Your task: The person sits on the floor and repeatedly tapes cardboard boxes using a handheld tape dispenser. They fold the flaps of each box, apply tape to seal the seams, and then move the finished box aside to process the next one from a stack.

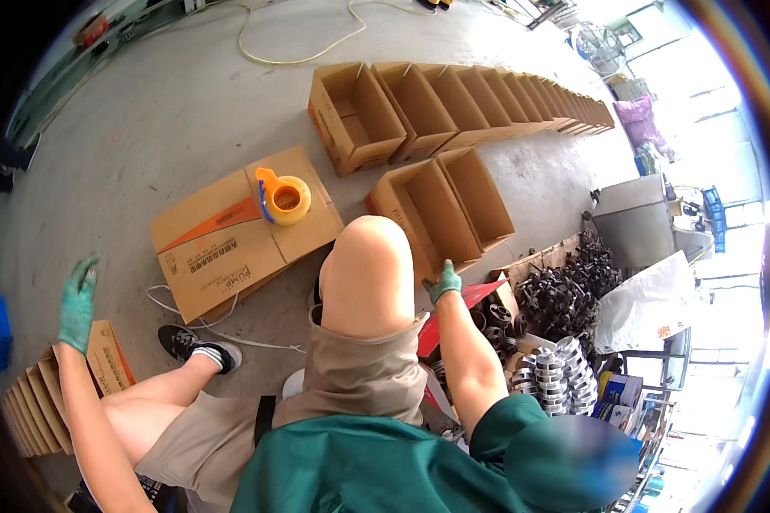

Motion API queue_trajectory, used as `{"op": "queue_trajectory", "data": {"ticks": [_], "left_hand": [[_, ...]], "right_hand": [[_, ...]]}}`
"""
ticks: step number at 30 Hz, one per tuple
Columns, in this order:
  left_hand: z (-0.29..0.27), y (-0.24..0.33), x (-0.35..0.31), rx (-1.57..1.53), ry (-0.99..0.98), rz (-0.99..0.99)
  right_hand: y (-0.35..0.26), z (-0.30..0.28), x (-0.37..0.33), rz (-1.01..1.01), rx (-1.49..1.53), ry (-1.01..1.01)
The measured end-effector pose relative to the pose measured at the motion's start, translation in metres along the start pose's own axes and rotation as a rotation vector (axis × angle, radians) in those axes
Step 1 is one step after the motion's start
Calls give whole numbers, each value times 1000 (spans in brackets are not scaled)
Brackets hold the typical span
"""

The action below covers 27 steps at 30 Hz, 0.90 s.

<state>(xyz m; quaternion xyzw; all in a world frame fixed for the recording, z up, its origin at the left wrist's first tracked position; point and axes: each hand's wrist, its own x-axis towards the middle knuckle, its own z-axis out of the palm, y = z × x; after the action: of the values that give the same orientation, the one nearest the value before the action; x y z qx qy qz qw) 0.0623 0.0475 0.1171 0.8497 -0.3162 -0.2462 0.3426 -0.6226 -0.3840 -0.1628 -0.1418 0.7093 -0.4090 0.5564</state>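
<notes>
Open carton (435, 209) sits just beyond our right hand (444, 283), whose grip is unclear; our left hand (79, 303) hangs well apart, unclasped and empty. We're likely positioning it; next calls for steadying its rim.

Left glove (77, 308) and right glove (445, 286): green cloth, matt, knitted-looking
Open cartons (428, 209): brown corrugated cardboard, matt
Flat carton (201, 252): same cardboard — matt, printed on top
Tape dispenser (268, 184): orange plastic, smooth, glossy
Silvery rings (552, 380): bright, shiny metal
Dark parts (569, 286): probably blackened metal — too small to be sure
Shorts (364, 363): matt beige cloth
Floor (188, 120): smooth grey concrete, faint sheen
</notes>
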Motion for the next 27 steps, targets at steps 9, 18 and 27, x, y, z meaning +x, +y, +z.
{"op": "queue_trajectory", "data": {"ticks": [9,18,27], "left_hand": [[20,-21,-10,-86,77,-153],[33,-28,-8,-35,-56,-242],[27,-79,11,101,-107,-260]], "right_hand": [[-20,42,-84,-875,-1704,-209],[-61,101,-59,-598,-1635,-72],[-150,97,40,-513,-1763,128]]}}
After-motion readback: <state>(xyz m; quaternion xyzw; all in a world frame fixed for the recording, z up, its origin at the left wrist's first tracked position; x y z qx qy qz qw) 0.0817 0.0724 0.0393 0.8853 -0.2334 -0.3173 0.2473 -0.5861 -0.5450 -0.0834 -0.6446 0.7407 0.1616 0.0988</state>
